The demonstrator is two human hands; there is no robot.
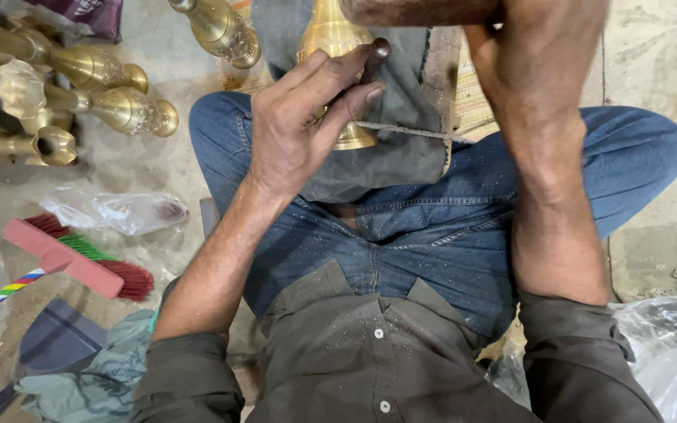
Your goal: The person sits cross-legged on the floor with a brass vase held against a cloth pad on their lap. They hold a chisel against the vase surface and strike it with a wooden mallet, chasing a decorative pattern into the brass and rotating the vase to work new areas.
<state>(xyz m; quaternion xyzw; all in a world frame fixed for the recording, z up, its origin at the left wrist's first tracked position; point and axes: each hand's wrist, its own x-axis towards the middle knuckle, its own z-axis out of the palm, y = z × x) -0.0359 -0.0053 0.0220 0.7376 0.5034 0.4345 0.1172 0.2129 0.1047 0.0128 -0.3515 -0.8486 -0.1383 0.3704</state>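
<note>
1. Brass is pinched under the fingers of the left hand (295, 129): a bell-shaped brass piece (337, 47) at upper centre of the frame is held against the thumb, with the fingertips curled over its flared lower rim.
2. A dark, slim tool handle (375, 56) is also trapped between those left fingers, lying just beside the brass and touching it.
3. The brass piece's long axis runs up and down the frame, narrow end toward the top edge, wide end toward the lap; it lies directly under and beyond the left fingertips, so the left hand is the nearer one.
4. The right hand (526, 31) is raised at upper right and closed around a brown wooden handle (421, 11) that crosses the top edge above the brass; the exact finger positions cannot be told, as the hand is blurred and cropped.
5. A grey cloth (401, 149) is spread over the blue jeans (432, 235), and the brass rests on it.
6. Finished brass vases (80, 94) are laid on their sides at upper left; whether anything is inside them cannot be told.
7. A clear plastic bag (115, 210) lies on the floor below them, something dark seen in one end.
8. A pink brush with red bristles (80, 262) lies at lower left.
</note>
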